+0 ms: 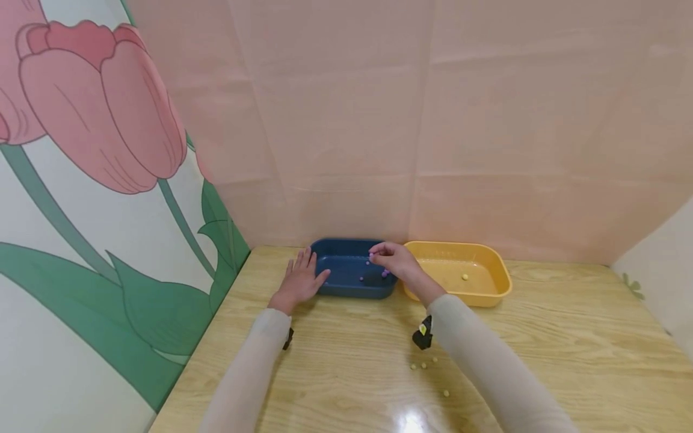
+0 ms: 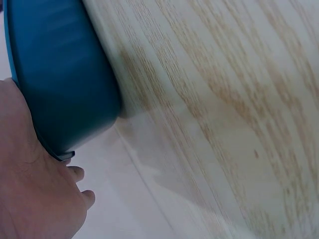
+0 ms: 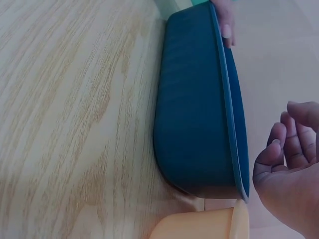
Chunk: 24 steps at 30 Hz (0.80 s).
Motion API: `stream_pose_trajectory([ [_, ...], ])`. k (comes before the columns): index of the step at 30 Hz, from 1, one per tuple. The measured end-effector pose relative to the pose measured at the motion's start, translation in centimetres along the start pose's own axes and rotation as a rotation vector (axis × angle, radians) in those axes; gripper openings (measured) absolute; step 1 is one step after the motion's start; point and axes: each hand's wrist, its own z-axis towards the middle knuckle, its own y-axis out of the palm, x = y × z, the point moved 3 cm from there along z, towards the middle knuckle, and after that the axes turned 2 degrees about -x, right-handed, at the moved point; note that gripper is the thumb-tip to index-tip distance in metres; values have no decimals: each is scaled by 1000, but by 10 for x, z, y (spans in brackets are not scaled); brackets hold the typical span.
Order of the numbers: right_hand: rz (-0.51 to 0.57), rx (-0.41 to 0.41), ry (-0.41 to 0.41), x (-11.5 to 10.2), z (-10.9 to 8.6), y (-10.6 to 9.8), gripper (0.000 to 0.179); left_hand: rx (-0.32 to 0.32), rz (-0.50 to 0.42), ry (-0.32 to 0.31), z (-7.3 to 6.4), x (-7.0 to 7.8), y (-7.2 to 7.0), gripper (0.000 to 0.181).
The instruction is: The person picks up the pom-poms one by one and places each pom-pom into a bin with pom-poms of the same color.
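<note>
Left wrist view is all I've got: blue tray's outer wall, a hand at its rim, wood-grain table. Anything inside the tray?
Observer: Yes, the head view shows a few small purple balls in the blue tray, toward its right end.
Operator: Anything above it?
Observer: The right hand, pinching a purple ball at its fingertips.
Operator: Anything loose on the wood-grain table?
Observer: Four small yellow balls lie on the near side, by the right forearm.
</note>
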Motion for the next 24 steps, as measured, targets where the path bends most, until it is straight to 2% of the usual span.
stream_pose_trajectory([
  [7, 54, 5, 5, 2, 3, 1, 30, 5, -5, 7, -1, 1, -2, 81],
  [11, 110, 20, 2, 1, 3, 0, 46, 5, -2, 7, -2, 3, -3, 81],
  [15, 118, 29, 3, -1, 3, -2, 57, 2, -20, 3, -3, 4, -4, 79],
  [24, 134, 49, -37, -4, 0, -6, 47, 10, -20, 3, -5, 6, -5, 80],
])
